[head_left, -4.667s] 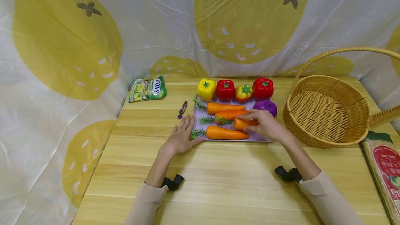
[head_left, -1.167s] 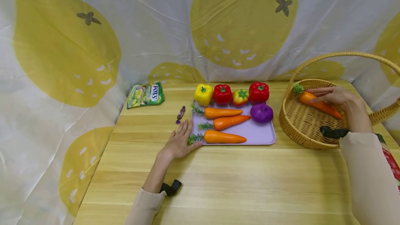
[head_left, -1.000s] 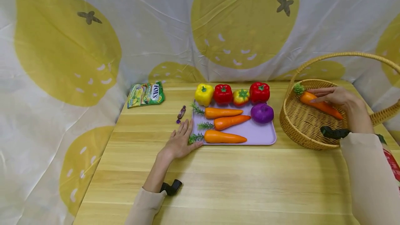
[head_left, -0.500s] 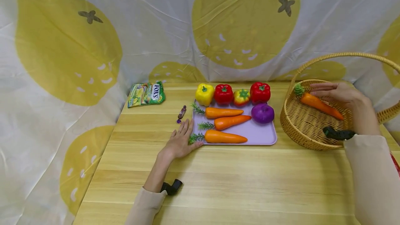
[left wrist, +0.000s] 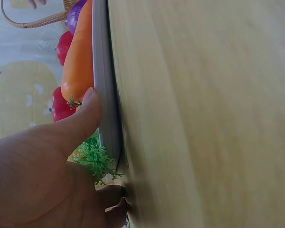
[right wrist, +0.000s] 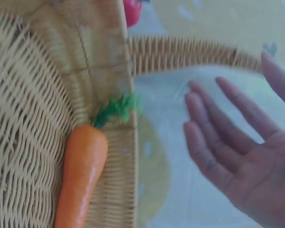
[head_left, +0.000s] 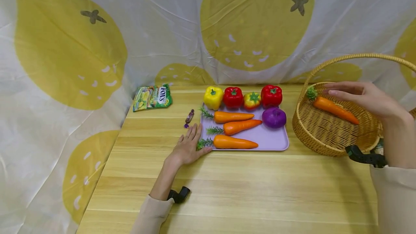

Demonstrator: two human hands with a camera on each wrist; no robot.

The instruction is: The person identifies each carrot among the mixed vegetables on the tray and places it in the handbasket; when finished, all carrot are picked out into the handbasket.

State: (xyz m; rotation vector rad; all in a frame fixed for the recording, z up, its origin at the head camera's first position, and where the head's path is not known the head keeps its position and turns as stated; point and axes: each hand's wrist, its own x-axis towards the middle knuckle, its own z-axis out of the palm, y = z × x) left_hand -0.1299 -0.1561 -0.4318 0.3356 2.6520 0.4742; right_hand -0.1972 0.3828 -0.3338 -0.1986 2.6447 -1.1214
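An orange carrot with a green top point(head_left: 336, 110) lies inside the wicker basket point(head_left: 312, 141). Above the basket hovers my right hand point(head_left: 373, 100), fingers loosely extended and holding nothing; the right wrist view shows its palm apart from the carrot point(right wrist: 84, 173). My left hand point(head_left: 187, 147) rests at the left edge of the lilac tray point(head_left: 273, 143), its thumb against the rim and near the green top of the front carrot point(head_left: 235, 142). Two more carrots lie behind, the middle one point(head_left: 242, 127) and the rear one point(head_left: 233, 117). A purple onion-like vegetable point(head_left: 274, 117) sits at the tray's right.
Along the tray's back stand a yellow pepper point(head_left: 213, 98), a red pepper point(head_left: 233, 97), a yellow-red pepper point(head_left: 252, 100) and another red pepper point(head_left: 271, 96). A wrapped candy point(head_left: 189, 118) and a green FOX'S bag point(head_left: 152, 98) lie left. The basket's handle point(head_left: 357, 56) arches high.
My right hand took a carrot from the tray into the basket, let go of it, and has now risen up and to the right. My left hand stays at the tray's edge.
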